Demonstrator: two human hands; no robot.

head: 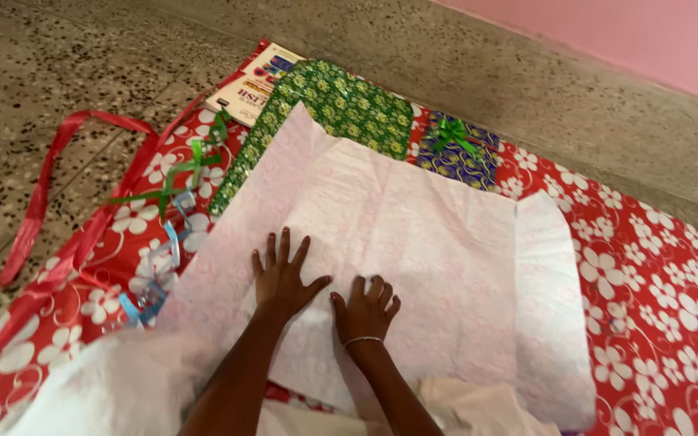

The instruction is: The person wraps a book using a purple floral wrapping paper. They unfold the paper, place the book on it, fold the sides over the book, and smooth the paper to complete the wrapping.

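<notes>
My left hand (283, 276) lies flat with fingers spread on a large sheet of pale pink patterned wrapping paper (430, 234). Beside it, my right hand (365, 307) presses down on the same sheet with fingers partly curled; a thin bracelet circles its wrist. The pink sheet is spread over a red sheet with white flowers (656, 274) and its edges are folded up at the left and right. Neither hand grips anything.
A green patterned wrapped parcel (333, 105) lies beyond the pink sheet, with a book (256, 81) to its left and a blue wrapped gift with a green bow (456, 149) to its right. Green (183, 173), blue (167, 242) and red ribbons (50, 178) lie at left on speckled floor (50, 56).
</notes>
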